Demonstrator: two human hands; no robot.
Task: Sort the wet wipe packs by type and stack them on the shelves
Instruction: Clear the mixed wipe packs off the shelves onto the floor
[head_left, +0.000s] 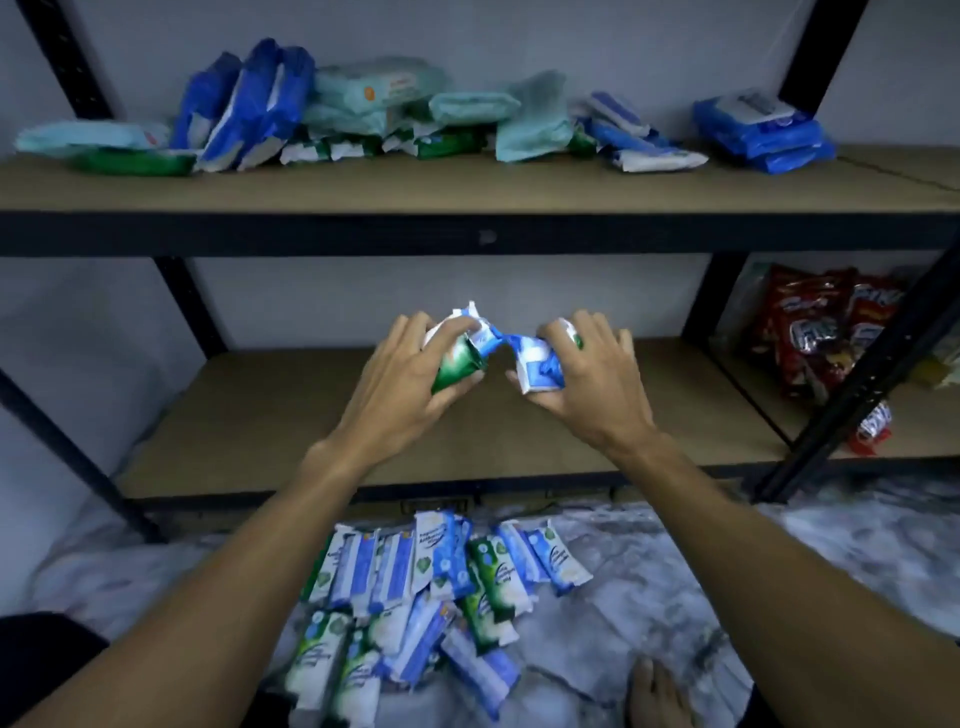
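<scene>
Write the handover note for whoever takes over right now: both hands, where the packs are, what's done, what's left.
Left hand: grips mixed small packs, green and blue.
Right hand: grips small blue packs.
Both are held above the lower shelf, which shows no wipe stack yet.
Floor pile: small green and blue packs, mixed together.
Upper shelf: jumbled packs of several types, with a blue stack at its right end.
Left to do: sort nearly everything by type and stack it.
</scene>
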